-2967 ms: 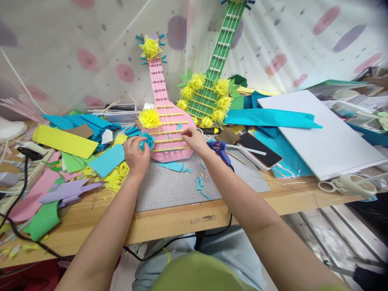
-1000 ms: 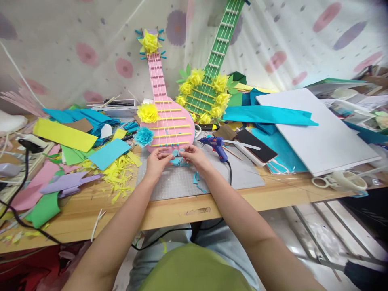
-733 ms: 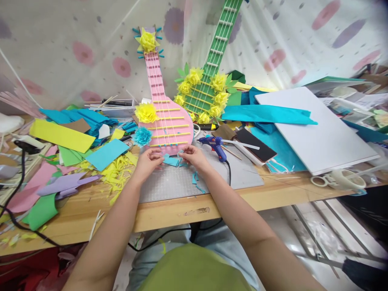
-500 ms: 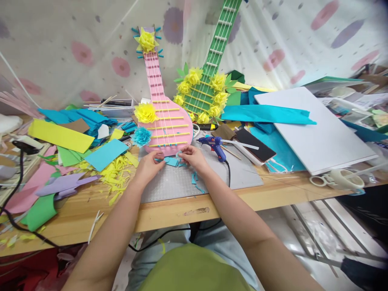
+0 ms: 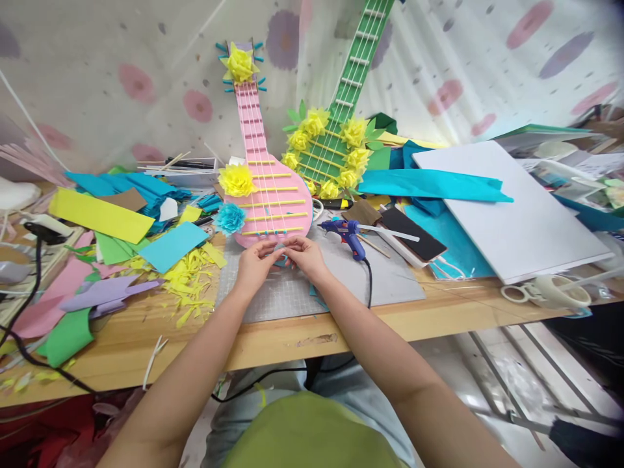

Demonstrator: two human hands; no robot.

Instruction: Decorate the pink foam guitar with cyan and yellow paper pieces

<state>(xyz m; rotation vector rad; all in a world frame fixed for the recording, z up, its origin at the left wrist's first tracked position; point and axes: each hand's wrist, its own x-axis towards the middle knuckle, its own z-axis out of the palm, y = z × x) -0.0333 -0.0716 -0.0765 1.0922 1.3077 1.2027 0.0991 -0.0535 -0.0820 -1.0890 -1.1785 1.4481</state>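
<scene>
My left hand (image 5: 256, 262) and my right hand (image 5: 305, 257) meet over the grey cutting mat (image 5: 273, 302). Their fingertips pinch together on a small piece of blue paper (image 5: 279, 247), partly hidden by the fingers. Right behind them leans a pink paper lute (image 5: 287, 221) with white strings and yellow bars. A yellow paper flower (image 5: 236, 180) and a blue paper flower (image 5: 230, 218) sit on its left edge. Blue scraps lie under and beside my right wrist, mostly covered.
To the right lie a blue glue gun (image 5: 347, 235), a black phone (image 5: 413, 235), a white board (image 5: 507, 214) and scissors (image 5: 541, 291). A green paper instrument (image 5: 324, 153) with yellow flowers leans behind. Yellow shreds (image 5: 188, 283) and coloured paper sheets (image 5: 102, 216) spread leftward.
My left hand has moved right to join my right hand, and both now hold the blue paper piece. The blue pieces on the mat are more covered. The view has shifted slightly.
</scene>
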